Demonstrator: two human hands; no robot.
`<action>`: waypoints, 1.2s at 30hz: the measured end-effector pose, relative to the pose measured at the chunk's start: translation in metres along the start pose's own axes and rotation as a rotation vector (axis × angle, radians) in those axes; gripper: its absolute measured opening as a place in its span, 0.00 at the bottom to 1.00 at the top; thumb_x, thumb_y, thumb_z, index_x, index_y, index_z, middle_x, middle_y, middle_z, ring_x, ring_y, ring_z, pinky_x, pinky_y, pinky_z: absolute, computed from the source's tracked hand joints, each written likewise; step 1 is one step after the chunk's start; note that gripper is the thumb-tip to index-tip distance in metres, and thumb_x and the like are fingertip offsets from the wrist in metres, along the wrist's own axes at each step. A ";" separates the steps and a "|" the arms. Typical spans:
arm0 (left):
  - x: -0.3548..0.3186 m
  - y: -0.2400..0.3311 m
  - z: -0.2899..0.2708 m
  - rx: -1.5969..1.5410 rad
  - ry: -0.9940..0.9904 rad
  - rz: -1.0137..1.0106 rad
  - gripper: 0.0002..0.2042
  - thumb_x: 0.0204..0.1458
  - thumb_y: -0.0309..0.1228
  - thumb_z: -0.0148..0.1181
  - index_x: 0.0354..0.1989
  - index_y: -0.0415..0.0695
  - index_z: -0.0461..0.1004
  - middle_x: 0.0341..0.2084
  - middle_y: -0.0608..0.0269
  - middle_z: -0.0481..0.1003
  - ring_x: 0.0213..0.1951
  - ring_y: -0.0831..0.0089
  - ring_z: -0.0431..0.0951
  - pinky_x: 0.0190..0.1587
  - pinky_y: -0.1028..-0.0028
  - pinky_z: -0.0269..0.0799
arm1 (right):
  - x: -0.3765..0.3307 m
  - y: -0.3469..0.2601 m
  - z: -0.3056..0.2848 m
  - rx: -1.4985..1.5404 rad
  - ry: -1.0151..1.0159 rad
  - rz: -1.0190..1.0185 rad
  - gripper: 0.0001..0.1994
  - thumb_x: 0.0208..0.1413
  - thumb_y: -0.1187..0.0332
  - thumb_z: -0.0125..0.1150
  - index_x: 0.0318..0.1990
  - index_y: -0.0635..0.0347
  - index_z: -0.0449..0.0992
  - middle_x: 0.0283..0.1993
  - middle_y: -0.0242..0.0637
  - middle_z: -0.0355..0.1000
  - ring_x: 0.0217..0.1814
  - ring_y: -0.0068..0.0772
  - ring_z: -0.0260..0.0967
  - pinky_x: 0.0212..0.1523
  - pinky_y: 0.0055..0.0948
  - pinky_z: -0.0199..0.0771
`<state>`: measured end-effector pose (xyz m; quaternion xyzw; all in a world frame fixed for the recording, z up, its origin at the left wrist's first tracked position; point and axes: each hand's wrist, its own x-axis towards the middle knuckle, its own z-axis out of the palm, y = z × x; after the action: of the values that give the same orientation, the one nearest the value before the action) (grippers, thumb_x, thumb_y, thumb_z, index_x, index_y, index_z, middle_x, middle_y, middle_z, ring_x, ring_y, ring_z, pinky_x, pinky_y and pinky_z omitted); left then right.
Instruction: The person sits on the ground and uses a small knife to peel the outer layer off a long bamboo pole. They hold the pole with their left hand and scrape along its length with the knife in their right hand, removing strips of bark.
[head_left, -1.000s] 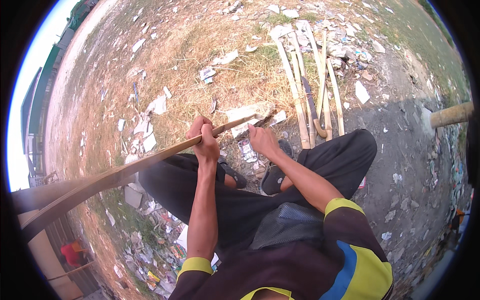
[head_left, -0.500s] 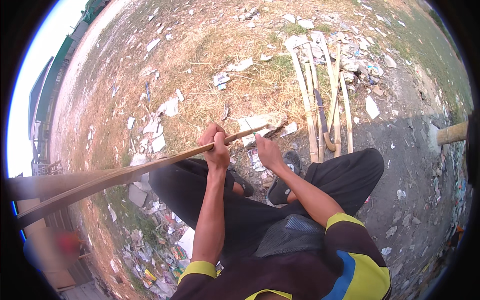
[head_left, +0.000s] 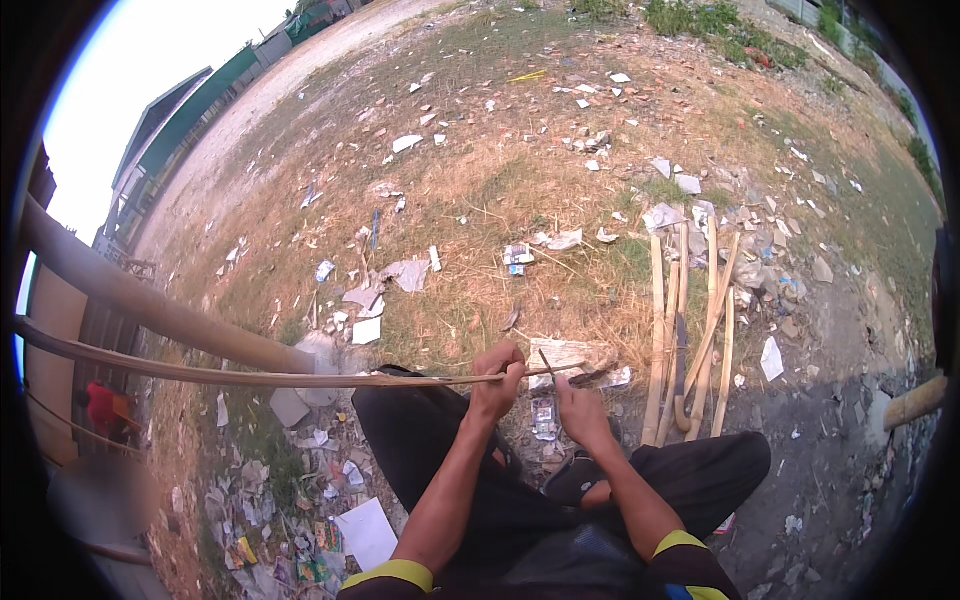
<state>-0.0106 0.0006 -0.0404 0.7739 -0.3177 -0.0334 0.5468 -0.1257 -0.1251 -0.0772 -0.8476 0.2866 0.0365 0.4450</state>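
Note:
My left hand is closed around a long split bamboo strip, close to its right end. The strip runs nearly level from the left rim, and its thin tip sticks out past my fingers. In my right hand, closed, is a small knife; its thin dark blade points up beside the strip's tip, and its handle is mostly hidden by my fingers. Whether blade and strip touch, I cannot tell. Both hands are above the ground, in front of my bent legs.
Several bamboo strips lie to the right, with a dark long-bladed tool with a curved wooden handle among them. Thick bamboo poles stand at left and right. Paper and plastic litter covers the dry grass.
The view has tilted upward, so hands and bamboo appear lower. The held strip has gone from slanting to nearly level. My left hand keeps its grip, and the knife stays in my right.

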 end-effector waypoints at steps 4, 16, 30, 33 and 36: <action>-0.002 -0.007 0.000 -0.010 -0.007 -0.019 0.08 0.43 0.28 0.48 0.18 0.36 0.64 0.15 0.59 0.67 0.21 0.72 0.70 0.25 0.71 0.65 | 0.003 0.017 0.011 -0.009 0.035 0.095 0.35 0.65 0.47 0.31 0.30 0.72 0.78 0.33 0.66 0.71 0.43 0.69 0.68 0.49 0.54 0.65; 0.000 -0.006 -0.002 -0.038 -0.007 -0.001 0.06 0.41 0.26 0.51 0.19 0.35 0.67 0.14 0.57 0.65 0.18 0.68 0.66 0.23 0.68 0.60 | 0.006 0.031 0.021 -0.031 0.087 0.041 0.33 0.65 0.50 0.34 0.27 0.73 0.77 0.30 0.67 0.70 0.40 0.69 0.69 0.47 0.56 0.65; 0.000 -0.009 -0.003 -0.129 -0.130 0.019 0.04 0.39 0.23 0.47 0.18 0.35 0.64 0.15 0.59 0.66 0.21 0.71 0.73 0.25 0.74 0.66 | 0.008 0.036 0.020 -0.018 0.093 -0.049 0.32 0.65 0.52 0.34 0.24 0.71 0.77 0.27 0.62 0.72 0.34 0.65 0.71 0.45 0.54 0.69; -0.003 -0.008 -0.002 -0.121 -0.151 0.063 0.04 0.39 0.23 0.46 0.18 0.36 0.63 0.15 0.59 0.66 0.21 0.72 0.73 0.25 0.74 0.67 | -0.003 0.027 0.020 0.004 0.111 -0.130 0.32 0.65 0.52 0.35 0.23 0.68 0.77 0.27 0.60 0.72 0.34 0.64 0.71 0.44 0.53 0.69; 0.000 -0.006 0.000 -0.142 -0.143 0.080 0.05 0.41 0.24 0.46 0.18 0.36 0.63 0.15 0.59 0.67 0.21 0.72 0.73 0.26 0.74 0.67 | 0.001 0.032 0.028 0.040 0.191 -0.140 0.31 0.64 0.50 0.37 0.22 0.67 0.78 0.26 0.60 0.72 0.32 0.64 0.72 0.40 0.52 0.72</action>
<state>-0.0075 0.0019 -0.0458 0.7157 -0.3832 -0.0893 0.5771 -0.1359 -0.1183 -0.1174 -0.8563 0.2683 -0.0814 0.4337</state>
